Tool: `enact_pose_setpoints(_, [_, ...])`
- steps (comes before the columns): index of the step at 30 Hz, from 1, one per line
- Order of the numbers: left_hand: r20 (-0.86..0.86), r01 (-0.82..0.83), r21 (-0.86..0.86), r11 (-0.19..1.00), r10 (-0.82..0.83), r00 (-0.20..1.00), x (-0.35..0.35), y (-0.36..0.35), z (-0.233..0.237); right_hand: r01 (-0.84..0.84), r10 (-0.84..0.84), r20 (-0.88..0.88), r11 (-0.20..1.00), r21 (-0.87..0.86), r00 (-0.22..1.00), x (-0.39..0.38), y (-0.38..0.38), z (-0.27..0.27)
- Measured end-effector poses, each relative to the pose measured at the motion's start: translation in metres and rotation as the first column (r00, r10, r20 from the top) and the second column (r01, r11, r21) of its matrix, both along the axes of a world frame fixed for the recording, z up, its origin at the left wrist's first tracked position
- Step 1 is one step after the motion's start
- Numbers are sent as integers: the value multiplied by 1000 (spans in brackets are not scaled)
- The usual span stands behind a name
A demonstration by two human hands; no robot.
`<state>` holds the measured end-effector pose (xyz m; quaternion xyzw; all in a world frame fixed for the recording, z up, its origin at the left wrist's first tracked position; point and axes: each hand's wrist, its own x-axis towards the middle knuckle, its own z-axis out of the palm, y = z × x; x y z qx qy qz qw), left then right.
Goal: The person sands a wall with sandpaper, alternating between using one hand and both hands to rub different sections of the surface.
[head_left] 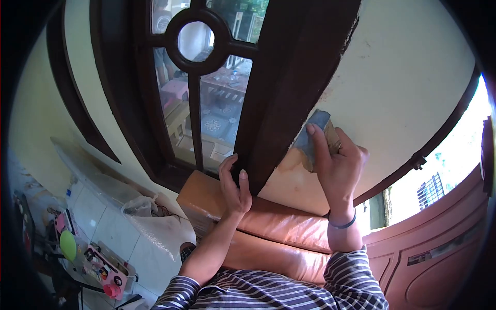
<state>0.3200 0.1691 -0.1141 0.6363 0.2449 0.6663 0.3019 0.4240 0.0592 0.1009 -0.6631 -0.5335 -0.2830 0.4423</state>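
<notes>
Folded grey sheet at the wall, beside the dark window frame.
Judged light, thin, bendable, likely tearable; best pinched flat across the fold. Right hand clamps it, thumb on its face; left hand, well apart and below, has fingers spread against the frame, holding nothing.

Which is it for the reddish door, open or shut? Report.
Open: daylight shows through the wide gap between the reddish door and the dark frame.
</notes>
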Motion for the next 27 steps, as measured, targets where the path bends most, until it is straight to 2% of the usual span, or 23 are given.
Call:
enact_pose_setpoints(2, [-1, -5, 9, 1000, 5, 1000, -5, 2, 1, -27, 27, -2, 999, -30, 1000, 3, 0, -9])
enact_pose_setpoints(5, [30, -10, -21, 1000, 11, 999, -5, 4, 1, -149, 143, 161, 988, 29, 977, 9, 7, -28])
enact_pose_setpoints(7, [18, 13, -63, 998, -11, 1000, -3, 1, -1, -91, 91, 38, 996, -8, 995, 2, 4, -4])
enact_pose_setpoints(9, [24, 22, -17, 1000, -22, 999, 1, -1, -3, -47, 36, -133, 995, -83, 990, -1, 2, 17])
enact_pose_setpoints(12, [12, 5, 29, 1000, -6, 1000, -8, -1, 1, -67, 72, 51, 992, -107, 996, 2, -1, -12])
enact_pose_setpoints(13, [17, -18, 35, 999, 17, 1000, -10, -1, 2, -103, 107, 191, 994, -29, 976, 3, 6, -23])
enact_pose_setpoints(16, [-5, -38, -20, 999, 38, 999, -10, 0, -4, -58, 55, -42, 996, -72, 998, -1, 2, -12])
enact_pose_setpoints(17, [2, -28, -18, 999, 28, 1000, -10, -3, -3, -21, 21, -29, 1000, -21, 999, -3, 2, 3])
enact_pose_setpoints(20, [13, -10, 24, 1000, 9, 1000, -10, -4, 4, -3, 0, -72, 999, -32, 997, -2, 1, 10])
enact_pose_setpoints(22, [20, -36, 85, 996, 34, 999, -12, -3, 3, -90, 90, -7, 993, -74, 996, 1, 1, -21])
enact_pose_setpoints(24, [10, -34, 33, 999, 33, 999, -11, -1, 1, -108, 119, 129, 990, -86, 985, 1, 4, -30])
enact_pose_setpoints(27, [2, -10, 11, 1000, 10, 1000, -8, -3, 0, -38, 38, -35, 999, -7, 999, 5, -1, -1])
